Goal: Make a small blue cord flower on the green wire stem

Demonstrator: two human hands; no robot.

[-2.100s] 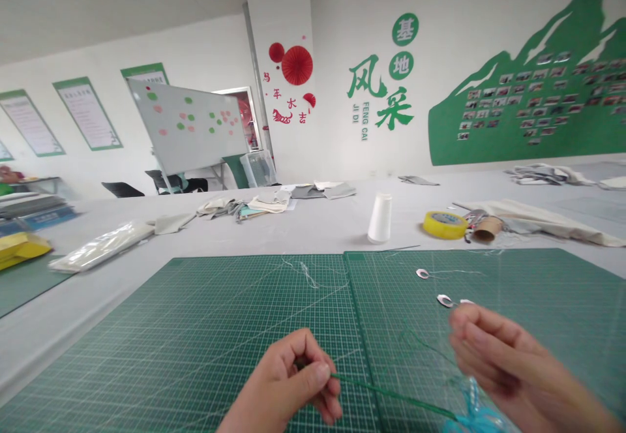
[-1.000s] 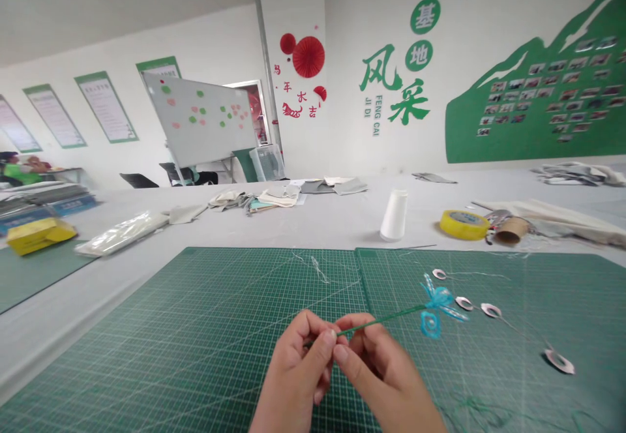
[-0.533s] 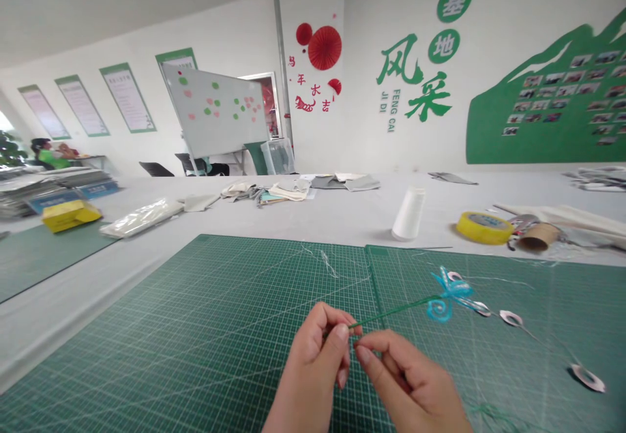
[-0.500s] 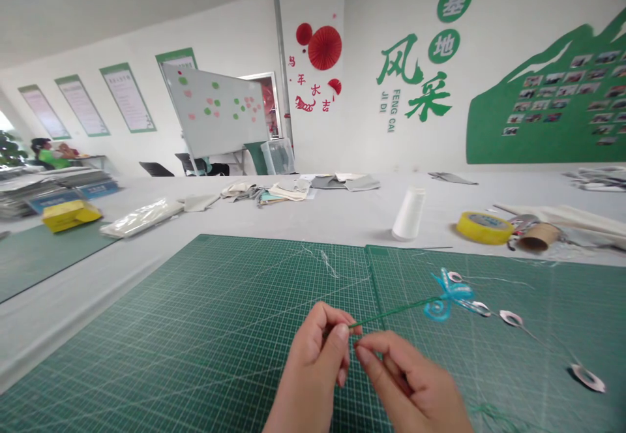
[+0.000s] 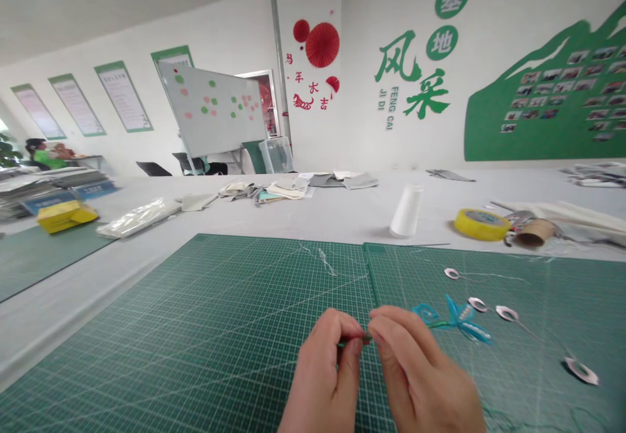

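In the head view, the left hand (image 5: 325, 371) pinches the end of a green stem (image 5: 441, 324) between thumb and forefinger. The right hand (image 5: 425, 371) meets it almost fingertip to fingertip, its fingers bent and close together over the stem; its own grip is partly hidden, so whether it pinches the stem cannot be told. The stem passes behind the right hand and reappears beyond it, ending in a blue ornament (image 5: 460, 319) with a curled loop and pointed petals, over the right cutting mat (image 5: 562, 289).

Near the ornament lie pale oval rings (image 5: 507, 313), some with fine thread trailing from them. Loose green thread (image 5: 523, 417) lies by the lower edge of the view, beside the right hand. The left cutting mat (image 5: 220, 328) carries a wisp of white thread (image 5: 325, 260). Behind the mats, on the grey desk (image 5: 342, 214), a white cone (image 5: 406, 211) stands left of a yellow tape roll (image 5: 482, 224) and a brown tube (image 5: 535, 232).
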